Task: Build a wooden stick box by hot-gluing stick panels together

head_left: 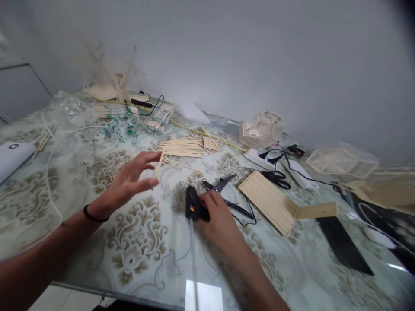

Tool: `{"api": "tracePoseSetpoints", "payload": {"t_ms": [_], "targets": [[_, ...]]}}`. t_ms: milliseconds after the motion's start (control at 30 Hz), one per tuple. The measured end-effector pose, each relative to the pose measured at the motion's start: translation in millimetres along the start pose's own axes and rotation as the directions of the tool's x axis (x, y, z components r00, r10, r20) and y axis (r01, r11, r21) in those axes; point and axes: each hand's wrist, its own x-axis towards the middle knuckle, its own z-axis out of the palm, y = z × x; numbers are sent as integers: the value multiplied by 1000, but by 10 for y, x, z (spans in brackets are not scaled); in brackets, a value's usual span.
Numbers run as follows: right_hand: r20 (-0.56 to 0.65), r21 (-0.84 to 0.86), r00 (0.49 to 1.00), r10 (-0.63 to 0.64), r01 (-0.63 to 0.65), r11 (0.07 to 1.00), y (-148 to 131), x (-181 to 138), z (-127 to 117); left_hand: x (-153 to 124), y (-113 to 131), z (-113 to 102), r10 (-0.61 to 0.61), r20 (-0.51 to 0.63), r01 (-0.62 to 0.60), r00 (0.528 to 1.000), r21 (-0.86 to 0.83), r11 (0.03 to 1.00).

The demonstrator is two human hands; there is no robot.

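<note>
- The left hand point(136, 172) pinches a short wooden stick point(159, 166) between thumb and fingertips, holding it just above the table point(175, 268) and left of the glue gun.
- The right hand point(218, 216) is wrapped around the grip of a black glue gun point(192, 203) – a pale rod point(193, 259) runs from the gun towards the near table edge.
- Beyond the left hand's fingertips lies a loose fan of wooden sticks point(183, 147), most of them side by side.
- Just beyond the right hand is a dark-bladed cutting tool point(225, 183), partly hidden by that hand.
- To the right lies a wooden slat panel point(266, 201), near a white power strip point(259, 159) with black cables.
- Farther back, by the wall – a faceted wooden frame point(261, 129).
</note>
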Motion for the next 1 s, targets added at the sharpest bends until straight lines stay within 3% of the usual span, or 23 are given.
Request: {"api": "tracePoseSetpoints", "payload": {"t_ms": [100,233,367,633,833,1000], "targets": [[31,-41,999,-30,32,999,20,10,4,42,-22,-63,-41,-67,36,997,-68,997],[68,-61,993,-92,96,994,0,94,-202,90,-41,-143,-60,-146,42,988,-121,992],[50,-84,989,-140,144,986,-92,491,-302,108,-42,-171,-64,-169,40,983,-141,989],[206,-172,965,-164,200,965,-175,1635,258,60,33,-108,-51,-119,43,992,-69,997],[229,-168,968,-105,146,975,-234,1809,464,53,-3,-94,46,-126,-38,991,69,997],[167,-56,985,-37,47,997,-232,1778,454,26,-21,-46,126,-95,-106,988,187,977]]}}
